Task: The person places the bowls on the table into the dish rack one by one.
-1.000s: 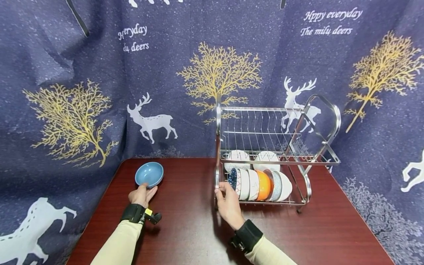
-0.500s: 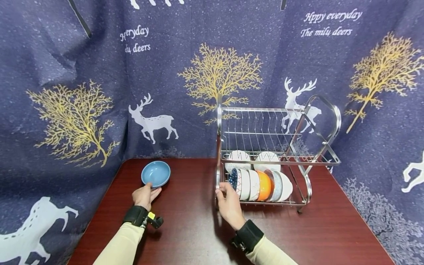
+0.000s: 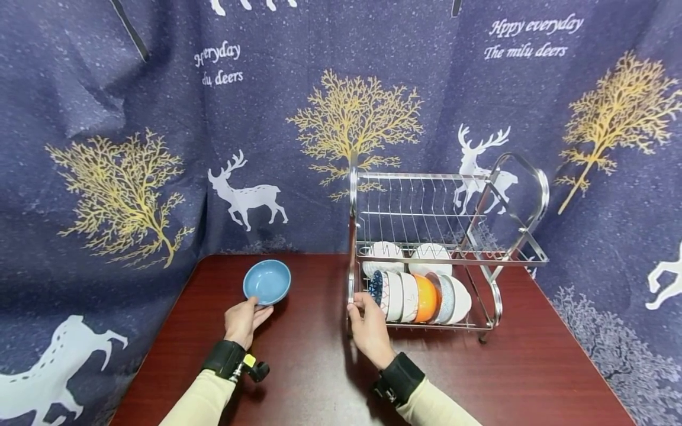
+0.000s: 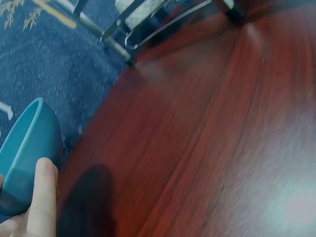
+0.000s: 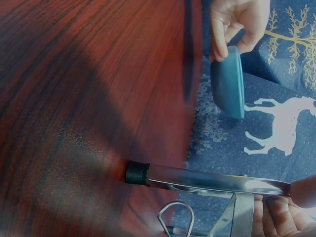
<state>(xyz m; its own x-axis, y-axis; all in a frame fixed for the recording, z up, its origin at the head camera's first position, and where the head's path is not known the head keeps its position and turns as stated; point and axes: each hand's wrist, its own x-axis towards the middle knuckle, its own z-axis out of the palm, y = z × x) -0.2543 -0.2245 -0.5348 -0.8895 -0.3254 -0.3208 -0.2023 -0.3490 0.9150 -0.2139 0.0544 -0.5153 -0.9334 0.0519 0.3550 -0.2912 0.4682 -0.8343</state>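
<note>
A shallow blue bowl (image 3: 267, 283) hangs over the left part of the table, pinched at its near rim by my left hand (image 3: 245, 321), thumb inside and fingers beneath. In the left wrist view the bowl (image 4: 29, 143) shows side-on with a finger along its outer wall. The right wrist view shows the bowl (image 5: 228, 89) raised above the tabletop. My right hand (image 3: 371, 331) grips the left front post of a two-tier metal dish rack (image 3: 352, 195), thumb on one side and fingers on the other, as the right wrist view shows with the post (image 5: 217, 181).
On the rack's lower tier several bowls stand on edge in a row, among them an orange bowl (image 3: 425, 299). Two white bowls (image 3: 385, 251) sit behind them. The upper tier has wire slots. A dark patterned curtain (image 3: 319, 136) hangs behind the reddish-brown table (image 3: 314, 355).
My left hand has carried the blue bowl rightward toward the rack. My right hand stays on the post, and the rack and its bowls keep their places.
</note>
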